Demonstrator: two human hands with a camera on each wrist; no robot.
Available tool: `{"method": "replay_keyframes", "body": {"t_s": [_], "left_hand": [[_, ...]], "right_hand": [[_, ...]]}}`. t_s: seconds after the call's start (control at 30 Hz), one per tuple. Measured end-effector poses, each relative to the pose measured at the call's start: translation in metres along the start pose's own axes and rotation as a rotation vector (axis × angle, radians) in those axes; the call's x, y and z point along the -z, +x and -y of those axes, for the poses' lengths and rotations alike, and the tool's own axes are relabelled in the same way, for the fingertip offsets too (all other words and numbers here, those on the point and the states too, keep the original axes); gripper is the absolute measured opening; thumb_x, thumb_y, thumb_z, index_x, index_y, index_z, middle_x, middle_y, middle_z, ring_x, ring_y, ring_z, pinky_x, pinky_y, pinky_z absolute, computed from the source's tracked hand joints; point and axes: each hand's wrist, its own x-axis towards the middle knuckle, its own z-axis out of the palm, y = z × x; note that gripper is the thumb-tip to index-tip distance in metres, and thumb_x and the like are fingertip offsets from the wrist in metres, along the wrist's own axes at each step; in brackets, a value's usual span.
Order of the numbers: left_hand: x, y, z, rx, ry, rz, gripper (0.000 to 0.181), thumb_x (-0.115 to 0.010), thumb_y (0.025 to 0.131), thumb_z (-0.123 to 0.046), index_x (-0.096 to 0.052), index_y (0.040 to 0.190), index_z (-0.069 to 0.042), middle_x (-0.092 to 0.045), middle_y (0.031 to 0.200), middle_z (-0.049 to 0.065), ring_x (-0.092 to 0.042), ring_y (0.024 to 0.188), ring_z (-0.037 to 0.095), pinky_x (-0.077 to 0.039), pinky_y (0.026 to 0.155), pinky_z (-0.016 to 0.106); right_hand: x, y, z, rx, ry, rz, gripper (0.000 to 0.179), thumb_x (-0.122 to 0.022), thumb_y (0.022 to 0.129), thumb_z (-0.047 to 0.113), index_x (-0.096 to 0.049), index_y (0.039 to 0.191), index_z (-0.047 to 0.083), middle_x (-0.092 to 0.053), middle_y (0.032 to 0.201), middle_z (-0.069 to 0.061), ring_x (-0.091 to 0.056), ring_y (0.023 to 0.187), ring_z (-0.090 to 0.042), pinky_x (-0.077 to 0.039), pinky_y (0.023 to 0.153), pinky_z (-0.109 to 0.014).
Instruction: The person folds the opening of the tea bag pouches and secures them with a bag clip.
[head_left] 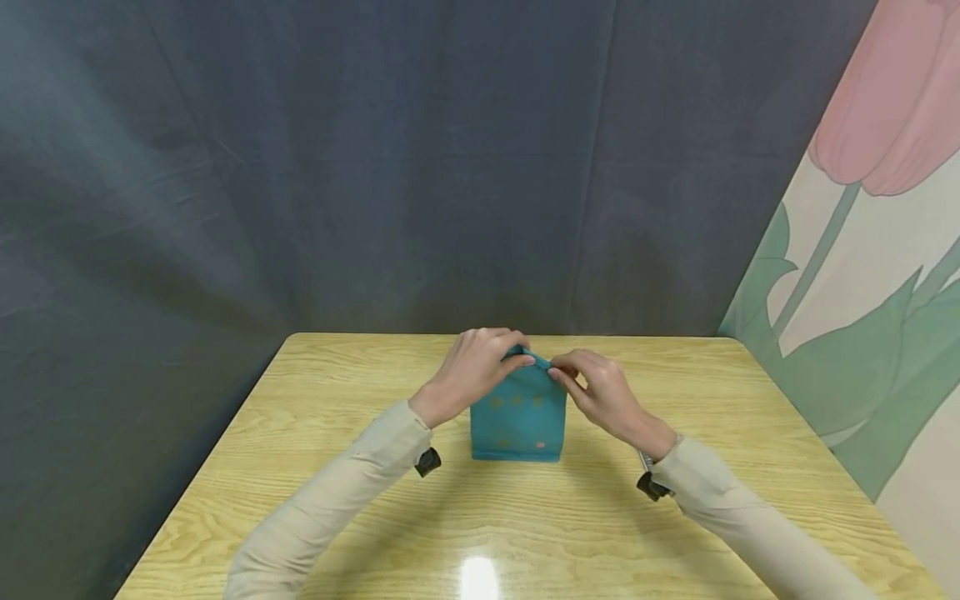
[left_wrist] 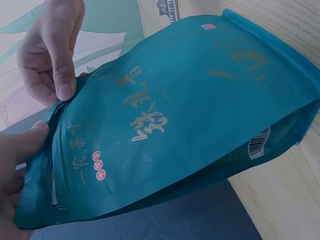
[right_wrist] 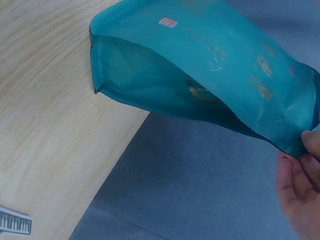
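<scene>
A teal tea pouch (head_left: 517,421) with gold writing stands upright on the table between both hands. My left hand (head_left: 476,367) grips the left part of its top edge, the thumb on the near side. At the top right corner, my right hand (head_left: 600,392) pinches the edge between thumb and fingers. In the left wrist view, a narrow slit runs along the top band of the pouch (left_wrist: 165,115), near the left thumb. The right wrist view shows the folded side of the pouch (right_wrist: 145,70) and the right fingers at its corner. What the pouch contains is hidden.
A pale wooden table (head_left: 337,533) lies under the pouch. Beyond its far edge hangs a dark blue-grey cloth (head_left: 450,167). At the right stands a wall with a tulip picture (head_left: 862,333). A small flat strip with ridged markings (right_wrist: 15,221) lies near the right wrist.
</scene>
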Motion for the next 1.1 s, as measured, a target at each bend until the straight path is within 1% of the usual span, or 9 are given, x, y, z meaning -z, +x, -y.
{"method": "replay_keyframes", "body": {"t_s": [0.1,0.27,0.4,0.5,0.6,0.67,0.87,1.0,1.1], "left_hand": [[0.001,0.001,-0.001,0.000,-0.038,0.029,0.017,-0.071,0.093,-0.022,-0.074,0.103,-0.009,-0.072,0.095,0.002,-0.067,0.073,0.009,-0.050,0.061,0.018],[0.002,0.002,0.000,-0.027,-0.067,0.032,0.016,-0.071,0.093,-0.018,-0.075,0.106,-0.009,-0.072,0.096,0.002,-0.068,0.073,0.009,-0.050,0.061,0.016],[0.001,0.002,0.001,-0.062,-0.051,0.019,0.015,-0.071,0.093,-0.016,-0.075,0.106,-0.011,-0.072,0.092,0.001,-0.067,0.071,0.008,-0.049,0.059,0.017],[0.001,0.002,0.001,-0.083,-0.027,0.012,0.013,-0.071,0.094,-0.017,-0.076,0.104,-0.012,-0.071,0.090,0.000,-0.066,0.071,0.008,-0.049,0.059,0.017],[0.002,0.002,0.001,-0.099,-0.008,0.010,0.011,-0.071,0.094,-0.016,-0.076,0.103,-0.012,-0.071,0.089,0.000,-0.066,0.070,0.008,-0.049,0.058,0.018],[0.002,0.002,0.001,-0.103,-0.006,0.012,0.011,-0.071,0.093,-0.015,-0.076,0.103,-0.012,-0.071,0.089,0.001,-0.066,0.070,0.009,-0.049,0.058,0.019],[0.002,0.002,0.000,-0.075,-0.045,0.022,0.011,-0.072,0.093,-0.013,-0.076,0.103,-0.010,-0.072,0.089,0.002,-0.065,0.066,0.008,-0.047,0.056,0.017],[0.002,0.002,0.000,-0.064,-0.055,0.034,0.011,-0.071,0.093,-0.013,-0.075,0.103,-0.010,-0.071,0.089,0.002,-0.063,0.065,0.007,-0.045,0.054,0.016],[0.004,0.003,0.000,-0.060,-0.066,0.054,0.011,-0.071,0.094,-0.014,-0.074,0.104,-0.010,-0.071,0.089,0.002,-0.063,0.063,0.008,-0.044,0.053,0.015]], "right_hand": [[-0.001,0.000,0.000,0.011,-0.008,0.001,0.023,-0.078,0.077,-0.012,-0.069,0.094,0.000,-0.065,0.080,-0.005,-0.060,0.066,-0.012,-0.048,0.052,-0.030],[0.002,0.001,0.000,0.013,0.005,0.015,0.021,-0.077,0.078,-0.011,-0.070,0.093,0.001,-0.066,0.081,-0.004,-0.060,0.065,-0.011,-0.048,0.053,-0.026],[0.007,0.003,0.001,-0.006,0.049,0.049,0.019,-0.077,0.079,-0.010,-0.072,0.093,0.002,-0.067,0.080,-0.003,-0.061,0.065,-0.011,-0.047,0.050,-0.021],[0.011,0.003,0.002,-0.042,0.072,0.083,0.018,-0.077,0.081,-0.006,-0.074,0.095,0.005,-0.068,0.083,-0.001,-0.061,0.068,-0.009,-0.046,0.052,-0.019],[0.012,0.003,0.003,-0.078,0.074,0.104,0.017,-0.076,0.084,-0.002,-0.074,0.099,0.006,-0.068,0.086,0.002,-0.061,0.071,-0.007,-0.047,0.055,-0.021],[0.011,0.003,0.003,-0.082,0.071,0.108,0.018,-0.075,0.085,-0.001,-0.074,0.101,0.006,-0.067,0.086,0.003,-0.060,0.072,-0.007,-0.048,0.056,-0.024],[0.004,0.003,0.000,0.005,0.055,0.091,0.017,-0.073,0.085,-0.007,-0.070,0.099,0.003,-0.062,0.083,0.000,-0.059,0.071,-0.009,-0.052,0.058,-0.029],[0.000,0.003,0.000,0.047,0.034,0.065,0.017,-0.072,0.084,-0.009,-0.067,0.096,0.003,-0.062,0.083,-0.002,-0.061,0.070,-0.011,-0.054,0.060,-0.027],[-0.001,0.004,0.002,0.070,0.015,0.056,0.005,-0.069,0.090,-0.003,-0.066,0.092,0.001,-0.062,0.082,-0.003,-0.062,0.069,-0.012,-0.054,0.060,-0.027]]}}
